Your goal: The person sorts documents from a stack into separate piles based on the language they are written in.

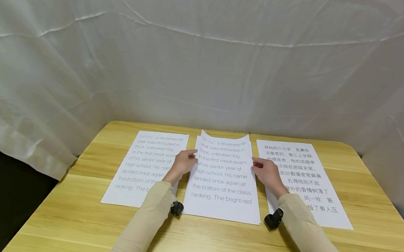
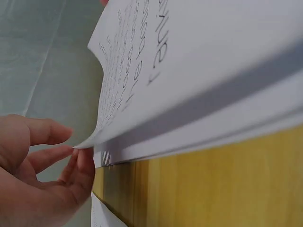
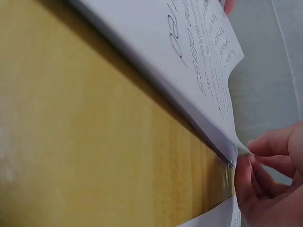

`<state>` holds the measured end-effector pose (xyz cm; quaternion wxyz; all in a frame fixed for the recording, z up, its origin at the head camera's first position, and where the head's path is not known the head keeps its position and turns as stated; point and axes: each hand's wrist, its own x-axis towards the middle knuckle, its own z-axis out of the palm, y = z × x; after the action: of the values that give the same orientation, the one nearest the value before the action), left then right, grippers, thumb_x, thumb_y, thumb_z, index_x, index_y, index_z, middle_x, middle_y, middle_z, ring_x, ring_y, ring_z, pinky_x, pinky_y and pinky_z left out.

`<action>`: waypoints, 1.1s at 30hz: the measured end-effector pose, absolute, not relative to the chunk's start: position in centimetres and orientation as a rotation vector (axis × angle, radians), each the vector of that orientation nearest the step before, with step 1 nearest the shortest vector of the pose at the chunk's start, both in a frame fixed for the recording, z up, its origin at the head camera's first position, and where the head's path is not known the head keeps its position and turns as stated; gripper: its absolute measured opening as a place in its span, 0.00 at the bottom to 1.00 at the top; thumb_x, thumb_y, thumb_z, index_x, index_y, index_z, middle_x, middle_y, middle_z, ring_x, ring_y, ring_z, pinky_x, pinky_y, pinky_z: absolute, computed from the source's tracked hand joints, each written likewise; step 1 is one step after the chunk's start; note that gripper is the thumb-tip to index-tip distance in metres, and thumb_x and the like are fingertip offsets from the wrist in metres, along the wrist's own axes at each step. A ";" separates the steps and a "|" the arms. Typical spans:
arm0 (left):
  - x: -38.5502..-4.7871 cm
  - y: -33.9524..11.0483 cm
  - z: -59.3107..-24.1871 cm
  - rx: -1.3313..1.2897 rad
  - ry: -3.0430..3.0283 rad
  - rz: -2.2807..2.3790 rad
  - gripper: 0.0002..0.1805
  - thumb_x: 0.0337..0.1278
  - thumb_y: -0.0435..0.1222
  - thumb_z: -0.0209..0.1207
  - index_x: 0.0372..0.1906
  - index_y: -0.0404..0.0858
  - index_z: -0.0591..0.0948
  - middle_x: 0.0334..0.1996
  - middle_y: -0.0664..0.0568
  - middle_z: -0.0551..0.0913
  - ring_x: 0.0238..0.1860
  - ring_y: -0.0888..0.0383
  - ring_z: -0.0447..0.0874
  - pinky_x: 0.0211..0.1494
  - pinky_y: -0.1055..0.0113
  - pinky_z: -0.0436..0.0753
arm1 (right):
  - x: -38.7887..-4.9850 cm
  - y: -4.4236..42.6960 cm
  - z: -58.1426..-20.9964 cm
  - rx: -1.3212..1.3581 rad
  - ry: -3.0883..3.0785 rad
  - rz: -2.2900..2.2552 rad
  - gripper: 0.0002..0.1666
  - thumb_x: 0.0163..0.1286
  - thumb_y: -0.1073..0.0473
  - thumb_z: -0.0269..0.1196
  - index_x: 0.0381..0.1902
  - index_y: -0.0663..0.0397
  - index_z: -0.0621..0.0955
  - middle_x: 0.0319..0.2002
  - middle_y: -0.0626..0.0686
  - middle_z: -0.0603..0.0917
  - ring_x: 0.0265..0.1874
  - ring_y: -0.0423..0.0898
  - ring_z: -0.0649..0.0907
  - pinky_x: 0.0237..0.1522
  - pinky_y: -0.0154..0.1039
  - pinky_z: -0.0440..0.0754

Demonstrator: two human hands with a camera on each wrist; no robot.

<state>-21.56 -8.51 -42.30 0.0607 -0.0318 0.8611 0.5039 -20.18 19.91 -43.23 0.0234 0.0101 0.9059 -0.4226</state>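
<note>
A printed English sheet [image 1: 222,174] lies over other paper in the middle of the table, its upper part bowed up off what is beneath. My left hand [image 1: 184,162] pinches its left edge and my right hand [image 1: 266,171] its right edge. In the left wrist view, the thumb and fingers of the left hand [image 2: 47,165] hold the edge of the lifted sheet [image 2: 189,61]. The right wrist view has the right hand [image 3: 272,170] pinching the opposite edge of the sheet [image 3: 156,42], with a gap to the paper below.
Another English sheet [image 1: 130,197] lies at the left, partly behind the left arm. At the right is a sheet with Chinese text [image 1: 336,219], partly covered by the right hand and arm. A pale curtain [image 1: 205,75] hangs behind the wooden table [image 1: 208,243].
</note>
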 end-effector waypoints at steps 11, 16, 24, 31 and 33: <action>-21.6 -8.8 -42.2 -0.148 2.577 1.613 0.28 0.55 0.21 0.56 0.63 0.34 0.75 0.43 0.44 0.78 0.42 0.53 0.76 0.42 0.69 0.78 | -20.1 20.3 -43.0 0.081 2.690 -1.517 0.26 0.68 0.68 0.57 0.64 0.65 0.72 0.47 0.63 0.79 0.38 0.50 0.81 0.36 0.37 0.83; -21.5 -9.2 -42.0 -0.188 2.456 1.742 0.27 0.56 0.21 0.56 0.63 0.34 0.75 0.43 0.44 0.77 0.39 0.55 0.75 0.36 0.71 0.76 | -20.0 20.5 -42.6 0.143 2.568 -1.668 0.27 0.68 0.68 0.58 0.65 0.65 0.72 0.47 0.62 0.77 0.37 0.47 0.79 0.33 0.36 0.83; -21.5 -9.7 -41.6 -0.241 2.236 1.977 0.28 0.56 0.20 0.55 0.64 0.33 0.73 0.43 0.43 0.75 0.40 0.54 0.76 0.46 0.67 0.80 | -19.7 21.0 -41.5 0.229 2.505 -1.735 0.28 0.70 0.65 0.58 0.67 0.61 0.70 0.48 0.59 0.77 0.38 0.46 0.77 0.36 0.34 0.82; -21.7 -9.9 -41.5 -0.248 2.131 2.046 0.28 0.57 0.21 0.56 0.65 0.35 0.73 0.45 0.45 0.76 0.42 0.55 0.75 0.50 0.64 0.78 | -19.6 21.3 -41.1 0.262 2.484 -1.771 0.30 0.70 0.65 0.58 0.69 0.56 0.69 0.49 0.59 0.76 0.40 0.45 0.78 0.37 0.34 0.82; -21.8 -9.9 -41.4 -0.251 2.116 2.054 0.28 0.57 0.20 0.56 0.65 0.35 0.73 0.45 0.45 0.76 0.43 0.55 0.76 0.50 0.64 0.78 | -19.6 21.3 -41.1 0.261 2.479 -1.772 0.31 0.70 0.64 0.58 0.70 0.55 0.68 0.50 0.59 0.76 0.40 0.46 0.77 0.37 0.33 0.82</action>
<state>-21.82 -9.89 -41.43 0.0907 -0.0843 0.7120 0.6912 -19.63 21.31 -41.15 0.0419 0.0852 0.8099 -0.5789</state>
